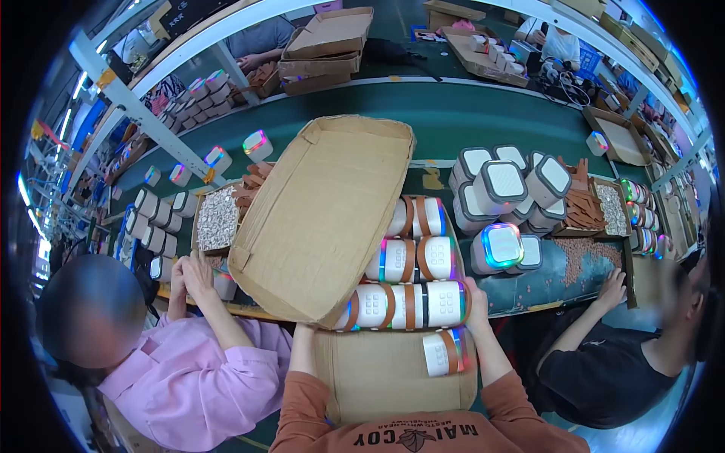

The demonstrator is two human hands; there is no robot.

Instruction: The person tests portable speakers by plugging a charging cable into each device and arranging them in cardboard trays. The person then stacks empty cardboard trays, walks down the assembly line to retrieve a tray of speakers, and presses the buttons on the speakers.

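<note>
1. Central in my head view are white strapped units (408,304), lying in rows with brown bands around them and coloured light at several ends; the nearest row sits just beyond the lower cardboard tray.
2. I have the right hand (477,302) against the right end of that nearest row. Its fingers are partly hidden, so I can't tell how far they are closed.
3. My left forearm (303,351) runs up under the large cardboard tray (325,211); the hand itself is out of my sight, so I can't read its state or its contact.
4. That large tray lies tilted, overlapping the left part of the rows.
5. Nearest me, the lower cardboard tray (377,377) has a single banded unit (445,352) at its right side.
6. Right of the rows I see a cluster of grey-edged units (501,185), with a glowing unit (500,247) in front.
7. Farther right are brown straps (583,208), a bin of small white pieces (610,210) and scattered pinkish bits (578,260).
8. A co-worker in pink (204,370) is on my left, hands together; a co-worker in black (604,370) is on my right, one hand by those bits.
9. Beyond everything runs a green surface (453,113).
</note>
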